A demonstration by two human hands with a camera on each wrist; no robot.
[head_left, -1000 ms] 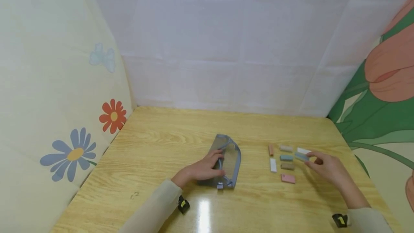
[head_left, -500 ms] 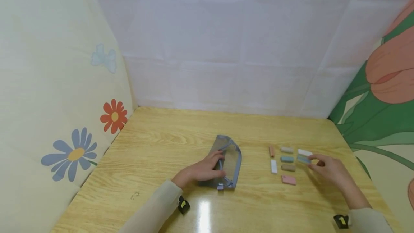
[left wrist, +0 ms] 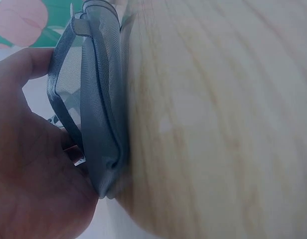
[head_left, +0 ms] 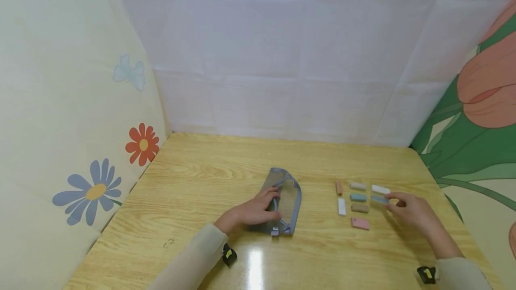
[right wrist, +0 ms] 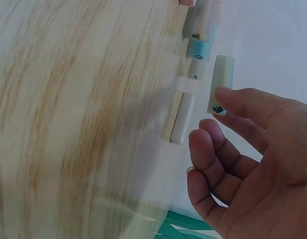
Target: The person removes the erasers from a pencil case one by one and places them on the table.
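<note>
My left hand (head_left: 258, 209) lies over a grey-blue mesh zip pouch (head_left: 296, 207) and holds its mouth apart. In the left wrist view the thumb and fingers of that hand (left wrist: 29, 134) are around the lifted rim of the pouch (left wrist: 101, 104). My right hand (head_left: 413, 211) pinches a small pale blue-green block (right wrist: 223, 74), shaped like an eraser, between thumb and forefinger. It hovers above the table beside a white block (head_left: 380, 189). The other right fingers (right wrist: 203, 144) curl loosely below, around nothing.
Several small pieces lie left of my right hand: an orange one (head_left: 339, 188), a white one (head_left: 341, 206), a beige one (head_left: 358, 185), a teal one (head_left: 358, 197), a brown one (head_left: 360, 208) and a pink one (head_left: 360, 223). Cloth hangs behind the wooden table (head_left: 193, 160).
My right hand has shifted slightly right and toward me with the pale block, uncovering more of the white block behind it. The left hand and pouch have stayed put.
</note>
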